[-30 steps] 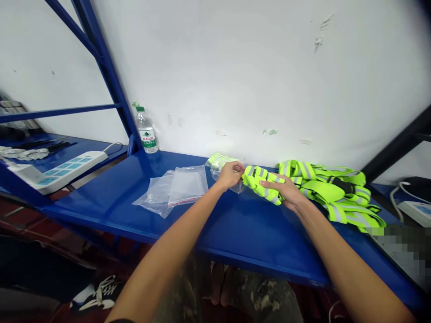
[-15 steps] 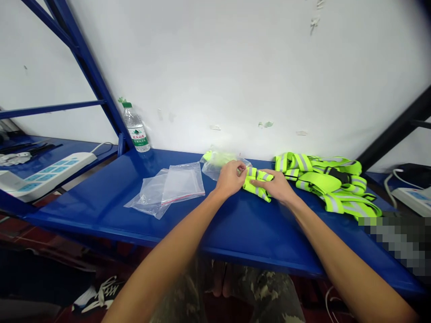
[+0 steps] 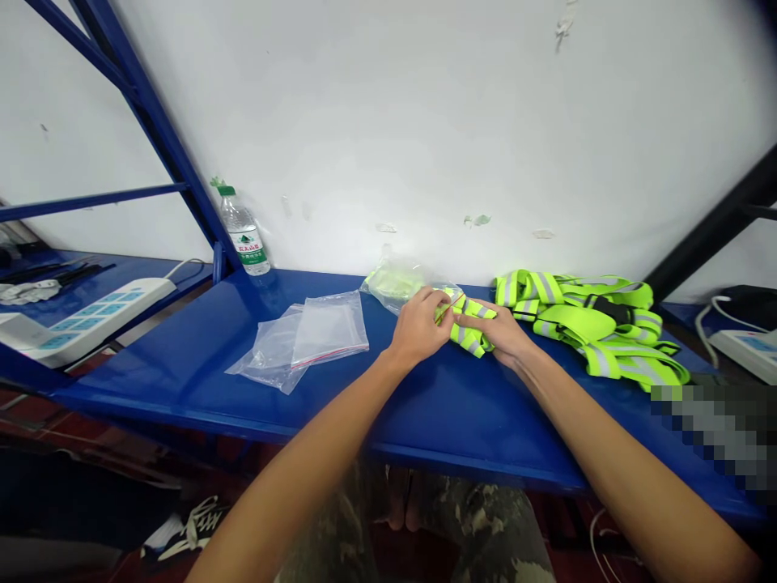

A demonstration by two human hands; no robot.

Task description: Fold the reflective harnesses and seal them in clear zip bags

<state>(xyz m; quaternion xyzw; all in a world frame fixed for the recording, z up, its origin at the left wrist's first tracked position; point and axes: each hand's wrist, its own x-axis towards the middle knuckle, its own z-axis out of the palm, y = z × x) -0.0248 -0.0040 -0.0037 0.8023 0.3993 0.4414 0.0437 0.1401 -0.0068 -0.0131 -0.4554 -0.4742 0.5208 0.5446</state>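
Note:
My right hand (image 3: 501, 330) is closed around a folded neon-yellow reflective strap vest (image 3: 470, 344) with grey bands, held just over the table. At its left end, my left hand (image 3: 422, 324) pinches the red-lined mouth of a clear zip bag (image 3: 450, 305). The bag's edge lies against the folded straps; its full outline is hidden by my fingers. Behind my left hand sits clear plastic with something yellow-green inside (image 3: 394, 283); whether it is the same bag I cannot tell. To the right lies a loose pile of the same reflective straps (image 3: 583, 328) with a black buckle.
Flat clear zip bags (image 3: 331, 328) lie on the blue table (image 3: 200, 380) left of my hands. A water bottle (image 3: 246, 235) stands against the wall at the back left. Power strips (image 3: 103, 316) rest at the far left and right. A blurred patch covers the right edge.
My left hand has moved slightly right against the folded straps, and a red-lined bag edge now shows at its fingers. The clear plastic behind has shifted and puffed up.

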